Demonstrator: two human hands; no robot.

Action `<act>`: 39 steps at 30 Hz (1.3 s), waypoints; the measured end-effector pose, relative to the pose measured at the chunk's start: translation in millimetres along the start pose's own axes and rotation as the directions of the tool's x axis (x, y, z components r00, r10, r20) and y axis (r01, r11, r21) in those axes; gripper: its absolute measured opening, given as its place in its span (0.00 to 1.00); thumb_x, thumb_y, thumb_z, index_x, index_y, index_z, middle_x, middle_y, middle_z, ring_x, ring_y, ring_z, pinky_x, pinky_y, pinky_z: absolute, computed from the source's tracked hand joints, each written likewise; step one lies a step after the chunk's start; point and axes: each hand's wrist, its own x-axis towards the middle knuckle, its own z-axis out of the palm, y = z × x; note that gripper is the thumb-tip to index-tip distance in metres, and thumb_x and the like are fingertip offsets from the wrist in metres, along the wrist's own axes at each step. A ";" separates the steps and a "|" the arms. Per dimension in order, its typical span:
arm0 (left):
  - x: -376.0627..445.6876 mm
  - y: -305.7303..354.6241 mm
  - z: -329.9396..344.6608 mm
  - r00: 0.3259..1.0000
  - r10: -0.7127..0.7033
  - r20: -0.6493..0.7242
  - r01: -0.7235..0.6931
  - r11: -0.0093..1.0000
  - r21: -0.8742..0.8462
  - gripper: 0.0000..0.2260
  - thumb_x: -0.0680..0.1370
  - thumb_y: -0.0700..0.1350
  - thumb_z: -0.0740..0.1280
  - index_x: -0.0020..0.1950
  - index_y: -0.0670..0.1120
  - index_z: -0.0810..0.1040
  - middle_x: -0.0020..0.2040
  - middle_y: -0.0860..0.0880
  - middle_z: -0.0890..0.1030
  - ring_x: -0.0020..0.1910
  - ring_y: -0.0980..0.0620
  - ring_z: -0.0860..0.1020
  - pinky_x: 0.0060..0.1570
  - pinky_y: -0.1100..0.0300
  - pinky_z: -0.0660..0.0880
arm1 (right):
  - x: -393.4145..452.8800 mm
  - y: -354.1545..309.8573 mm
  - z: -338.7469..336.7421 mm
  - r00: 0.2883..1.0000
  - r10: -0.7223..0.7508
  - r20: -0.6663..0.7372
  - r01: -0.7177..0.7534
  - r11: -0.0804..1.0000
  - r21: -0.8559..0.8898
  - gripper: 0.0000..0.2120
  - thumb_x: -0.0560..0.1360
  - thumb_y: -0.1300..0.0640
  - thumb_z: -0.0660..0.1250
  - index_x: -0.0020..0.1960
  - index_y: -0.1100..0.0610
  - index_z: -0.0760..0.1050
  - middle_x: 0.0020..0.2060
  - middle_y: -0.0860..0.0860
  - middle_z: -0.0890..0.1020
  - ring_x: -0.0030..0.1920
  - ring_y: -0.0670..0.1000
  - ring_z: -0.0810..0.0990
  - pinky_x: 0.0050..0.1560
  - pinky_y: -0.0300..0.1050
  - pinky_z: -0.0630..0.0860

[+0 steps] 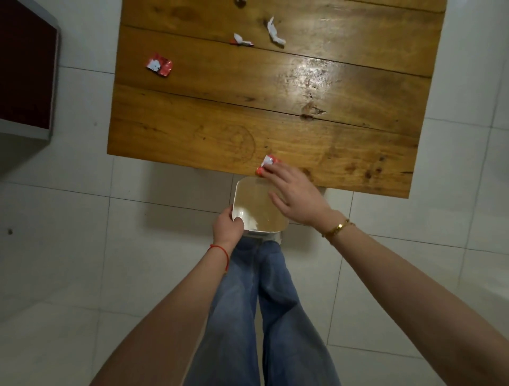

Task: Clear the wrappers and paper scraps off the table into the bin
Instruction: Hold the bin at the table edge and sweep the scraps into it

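A small white bin (249,183) hangs just below the near edge of the wooden table (192,132), and my left hand (227,226) grips its near left rim. My right hand (296,195) reaches over the bin, fingertips resting on a red and white wrapper (266,163) at the table's near edge. Whether the fingers pinch it or only press on it is unclear. Farther back lie another red wrapper (159,65), a small white and red scrap (241,40) and a white twisted paper scrap (275,32). A dark scrap (240,2) sits at the top edge.
White floor tiles (82,248) surround the table. A dark red cabinet with a grey frame (26,69) stands to the left. My legs in blue jeans (261,303) are below the bin.
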 end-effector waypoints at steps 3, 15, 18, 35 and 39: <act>0.0 0.1 -8.9 1.000 -0.008 -0.018 0.008 0.999 -0.035 0.17 0.73 0.35 0.58 0.60 0.43 0.77 0.54 0.41 0.81 0.52 0.40 0.77 0.48 0.57 0.72 | -2.3 -16.1 7.2 0.989 -0.119 0.084 0.114 0.991 0.064 0.22 0.80 0.53 0.57 0.73 0.57 0.66 0.69 0.54 0.71 0.70 0.53 0.67 0.71 0.50 0.63; 17.0 -8.1 -66.1 0.997 -0.042 -0.071 0.037 0.997 -0.069 0.17 0.74 0.34 0.58 0.61 0.42 0.76 0.54 0.40 0.80 0.52 0.42 0.76 0.47 0.59 0.69 | 122.6 -45.5 -43.0 0.998 -0.028 -0.051 0.030 0.999 0.046 0.26 0.81 0.48 0.55 0.76 0.57 0.58 0.75 0.53 0.63 0.76 0.54 0.57 0.75 0.48 0.52; 26.6 -10.5 -80.5 0.995 -0.055 -0.083 0.049 0.996 -0.080 0.18 0.74 0.34 0.58 0.62 0.43 0.75 0.55 0.41 0.80 0.54 0.42 0.77 0.48 0.59 0.70 | 168.9 -57.2 -51.8 0.999 -0.033 -0.027 0.034 0.999 0.012 0.28 0.81 0.46 0.54 0.77 0.55 0.54 0.77 0.52 0.58 0.77 0.52 0.52 0.76 0.47 0.48; 65.4 -19.8 -121.7 0.995 -0.061 -0.076 0.050 0.989 -0.139 0.19 0.74 0.34 0.58 0.62 0.46 0.76 0.52 0.46 0.81 0.43 0.52 0.75 0.40 0.65 0.70 | 277.3 -76.3 -35.6 0.992 -0.096 0.085 0.108 0.982 -0.152 0.30 0.80 0.44 0.52 0.78 0.55 0.52 0.78 0.54 0.53 0.78 0.53 0.48 0.72 0.46 0.39; 63.9 -19.2 -121.3 0.994 -0.061 -0.089 0.045 0.986 -0.163 0.20 0.73 0.34 0.58 0.62 0.47 0.76 0.52 0.46 0.81 0.44 0.52 0.74 0.44 0.62 0.70 | 231.9 -76.2 -21.1 0.974 -0.203 0.104 0.218 0.961 -0.168 0.29 0.80 0.43 0.51 0.77 0.55 0.56 0.76 0.54 0.59 0.78 0.53 0.49 0.75 0.50 0.39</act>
